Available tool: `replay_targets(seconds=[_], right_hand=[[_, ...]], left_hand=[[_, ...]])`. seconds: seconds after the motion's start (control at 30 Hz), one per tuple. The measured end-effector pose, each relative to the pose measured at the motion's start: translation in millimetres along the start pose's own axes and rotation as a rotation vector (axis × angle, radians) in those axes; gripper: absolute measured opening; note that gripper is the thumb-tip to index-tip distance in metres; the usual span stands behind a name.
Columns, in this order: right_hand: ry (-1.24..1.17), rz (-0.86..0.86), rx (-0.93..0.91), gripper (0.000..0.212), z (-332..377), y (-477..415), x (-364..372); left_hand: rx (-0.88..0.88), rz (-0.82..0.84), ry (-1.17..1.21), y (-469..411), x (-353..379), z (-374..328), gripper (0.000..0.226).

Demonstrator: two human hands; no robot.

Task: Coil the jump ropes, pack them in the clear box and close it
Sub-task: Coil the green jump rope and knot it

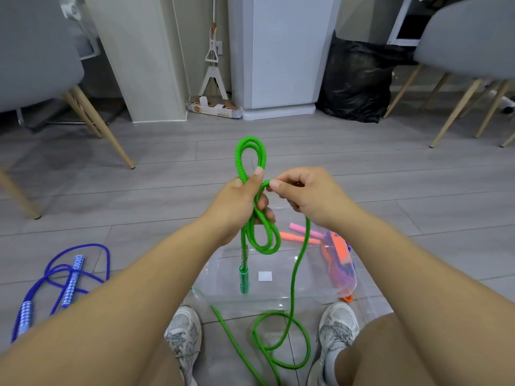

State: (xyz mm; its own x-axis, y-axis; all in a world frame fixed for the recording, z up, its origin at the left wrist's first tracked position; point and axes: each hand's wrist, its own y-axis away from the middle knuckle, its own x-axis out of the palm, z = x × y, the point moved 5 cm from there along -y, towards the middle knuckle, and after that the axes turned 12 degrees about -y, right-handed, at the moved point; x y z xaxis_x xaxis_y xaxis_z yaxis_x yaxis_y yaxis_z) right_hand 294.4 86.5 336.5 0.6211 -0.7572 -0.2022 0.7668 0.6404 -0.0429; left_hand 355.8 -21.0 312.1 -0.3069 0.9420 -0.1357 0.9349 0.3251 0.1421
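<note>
Head view. The left hand point(239, 207) grips the green jump rope point(250, 151) at mid-coil, thumb pressed over the loops. The coil's long axis is upright: one loop stands above the fist, another hangs below it. A green handle point(244, 280) dangles over the clear box point(278, 299).

The right hand point(306, 196), just beside the left, pinches the free strand between curled fingers point(276, 185). That strand drops to the floor point(167, 190) and curls between the shoes point(184, 330).

Judgement: the next wrap feeds from right to left, and slack is ample. An orange-pink rope point(337, 254) lies at the box's right end. The blue jump rope point(69, 271) lies well apart, on the left.

1 view only: head-worn wide-angle, looking forward and down, close above floor point(167, 168).
</note>
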Motion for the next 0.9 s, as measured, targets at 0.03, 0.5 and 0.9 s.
replay_targets(seconds=[0.03, 0.5, 0.9], right_hand=[[-0.007, -0.013, 0.001, 0.013, -1.7, -0.2, -2.0], [0.301, -0.118, 0.093, 0.012, -32.6, 27.4, -82.9], [-0.077, -0.232, 0.003, 0.021, -24.2, 13.6, -17.8]], left_hand=[[0.002, 0.002, 0.022, -0.6, 1.1, 0.6, 0.038], [0.073, -0.256, 0.249, -12.1, -67.5, -12.3, 0.031], [-0.011, -0.036, 0.219, -5.2, -24.6, -3.7, 0.038]])
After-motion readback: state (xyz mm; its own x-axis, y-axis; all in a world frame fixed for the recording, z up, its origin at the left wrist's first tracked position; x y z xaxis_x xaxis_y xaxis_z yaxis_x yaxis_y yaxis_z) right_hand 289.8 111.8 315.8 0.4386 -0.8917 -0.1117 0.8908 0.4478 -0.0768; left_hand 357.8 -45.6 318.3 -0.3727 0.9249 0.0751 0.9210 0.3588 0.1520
